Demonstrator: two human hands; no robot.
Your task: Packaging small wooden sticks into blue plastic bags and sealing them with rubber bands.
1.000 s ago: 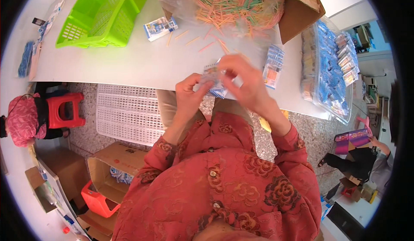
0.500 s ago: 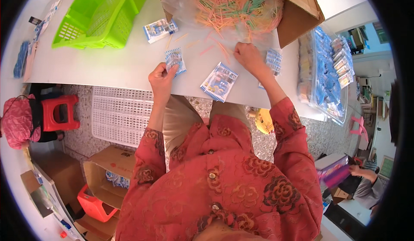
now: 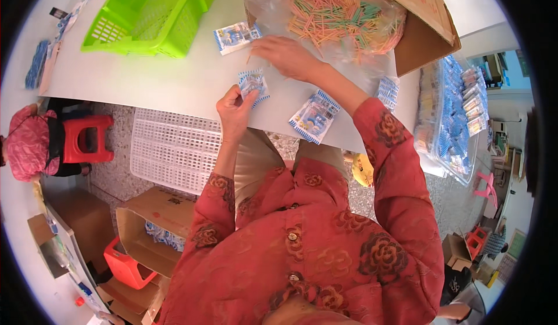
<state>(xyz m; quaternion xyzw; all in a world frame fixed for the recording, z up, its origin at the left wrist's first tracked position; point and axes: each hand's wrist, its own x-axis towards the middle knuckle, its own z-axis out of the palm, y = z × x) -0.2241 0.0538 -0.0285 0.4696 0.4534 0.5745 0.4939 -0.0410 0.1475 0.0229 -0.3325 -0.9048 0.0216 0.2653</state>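
My left hand (image 3: 234, 115) pinches a small blue-and-white printed packet (image 3: 254, 85) between thumb and fingers, just above the table's near edge. My right hand (image 3: 288, 58) reaches across to the left, palm down, fingers stretched low over the tabletop. By its fingertips lies a thin pale stick (image 3: 249, 59); what is under the hand is hidden. Just beyond those fingertips, another flat packet (image 3: 234, 37) rests on the table. A larger blue-and-white packet (image 3: 315, 116) lies below my right forearm. Pink, orange and green sticks (image 3: 343, 20) fill a clear bag in a tipped cardboard box (image 3: 427, 43).
A green plastic basket (image 3: 174, 31) stands at the far left. On the right, a clear tub (image 3: 427, 110) holds many packets, and one packet (image 3: 387, 91) lies near it. Below the table are a white slotted crate (image 3: 174, 151) and a red stool (image 3: 87, 139). A person (image 3: 32, 145) is at the left.
My right hand has moved left from beside the bag of sticks toward the loose sticks, its fist now loosened. My left hand keeps its packet. The whole view has shifted slightly.
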